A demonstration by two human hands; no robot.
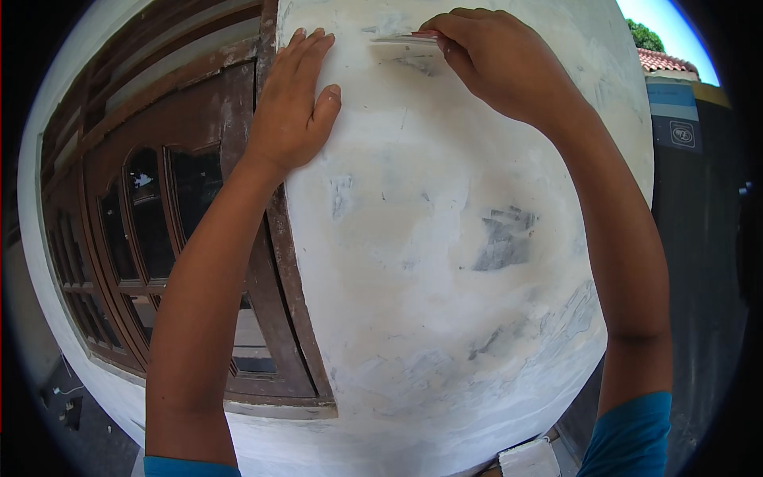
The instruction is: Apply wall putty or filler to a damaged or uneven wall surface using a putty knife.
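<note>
Before me stands a white wall with patchy filler and grey bare spots. High on it, my right hand pinches a thin flat tool, seen nearly edge-on. The tool is pale with a reddish part by my fingers; its exact kind cannot be told. It lies at the wall surface, above a small dark scuff. My left hand rests palm down on the wall's left edge, beside the brown wooden window frame. Its thumb is spread, and it holds nothing.
A brown wooden window with dark glass panes fills the left, its sill jutting below. Dark sheeting hangs beyond the wall's right edge. Behind it show a tiled roof and a tree. A whitish block sits low right.
</note>
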